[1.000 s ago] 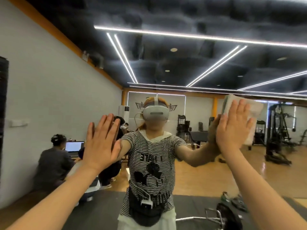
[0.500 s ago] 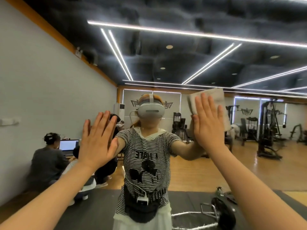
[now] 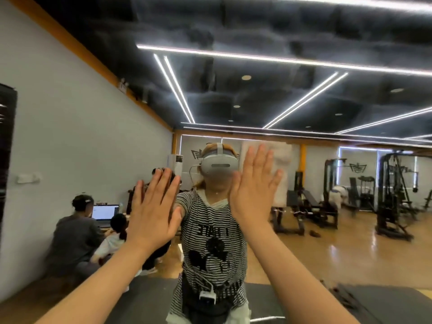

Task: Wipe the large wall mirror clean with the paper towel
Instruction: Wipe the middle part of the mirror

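You are pressing your right hand point(image 3: 253, 188) flat against the mirror point(image 3: 327, 242), fingers straight and spread, pointing up, with the paper towel point(image 3: 280, 164) trapped between your palm and the glass. The paper towel is showing above and to the right of your fingers as a white, upright rectangle, its long axis running up and down the mirror and its top edge sitting roughly level. It is lying at about the height of the headset point(image 3: 218, 166) in your reflection, just to the right of it. Your left hand point(image 3: 153, 211) is resting open on the glass beside it, lower and to the left, fingers straight, close together and tilting slightly right, holding nothing. The two hands are staying apart, with your reflected striped shirt point(image 3: 210, 230) showing between them. Weight machines point(image 3: 392, 195) are standing reflected at the right, and a laptop point(image 3: 105, 212) is glowing at the left.
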A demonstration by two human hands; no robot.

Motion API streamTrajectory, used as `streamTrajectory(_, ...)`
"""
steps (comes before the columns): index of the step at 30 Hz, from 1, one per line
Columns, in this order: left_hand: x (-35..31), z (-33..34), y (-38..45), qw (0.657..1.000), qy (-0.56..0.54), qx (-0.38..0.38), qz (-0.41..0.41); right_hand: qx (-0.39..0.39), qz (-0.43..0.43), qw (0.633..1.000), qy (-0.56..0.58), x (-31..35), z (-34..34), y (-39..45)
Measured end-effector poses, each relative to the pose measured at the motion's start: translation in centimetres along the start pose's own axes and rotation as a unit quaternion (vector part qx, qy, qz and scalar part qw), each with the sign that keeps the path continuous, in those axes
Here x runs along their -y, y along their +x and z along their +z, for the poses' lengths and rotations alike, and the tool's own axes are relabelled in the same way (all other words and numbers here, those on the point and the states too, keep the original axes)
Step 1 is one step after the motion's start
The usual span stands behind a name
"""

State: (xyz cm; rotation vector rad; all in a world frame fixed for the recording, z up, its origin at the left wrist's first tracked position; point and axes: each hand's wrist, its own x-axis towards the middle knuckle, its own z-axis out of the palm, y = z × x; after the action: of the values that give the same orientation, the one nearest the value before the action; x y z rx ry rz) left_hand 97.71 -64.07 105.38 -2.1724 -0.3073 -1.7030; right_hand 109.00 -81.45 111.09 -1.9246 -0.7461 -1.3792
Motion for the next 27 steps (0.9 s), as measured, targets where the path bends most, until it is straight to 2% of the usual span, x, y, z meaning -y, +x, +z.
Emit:
streamTrajectory(6,0.2,-0.1,-0.1,1.000,0.000,0.007,0.000,0.008,-0.121,0.991,-0.050,-2.3,0.2,0.2)
streamTrajectory(8,0.2,0.0,-0.1,1.000,0.002,0.008,0.000,0.014,-0.128,0.990,-0.058,-4.1,-0.3,0.8)
streamTrajectory(14,0.1,0.1,0.0,1.000,0.006,0.004,0.004,-0.011,0.017,0.999,-0.035,-9.5,-3.5,2.3)
streamTrajectory(16,0.1,0.0,0.1,1.000,0.008,0.003,0.004,-0.027,0.038,0.999,-0.025,-9.0,-3.4,2.3)
streamTrajectory(21,-0.1,0.2,-0.1,1.000,0.014,0.000,0.002,-0.054,0.153,0.986,0.025,-4.7,-2.2,2.3)
streamTrajectory(23,-0.1,0.1,0.0,1.000,0.013,0.000,0.000,-0.034,0.132,0.990,0.025,-2.4,-1.7,2.2)
streamTrajectory(27,0.0,0.0,-0.1,1.000,0.014,0.004,0.004,0.005,0.007,1.000,0.030,2.4,-0.1,1.0)
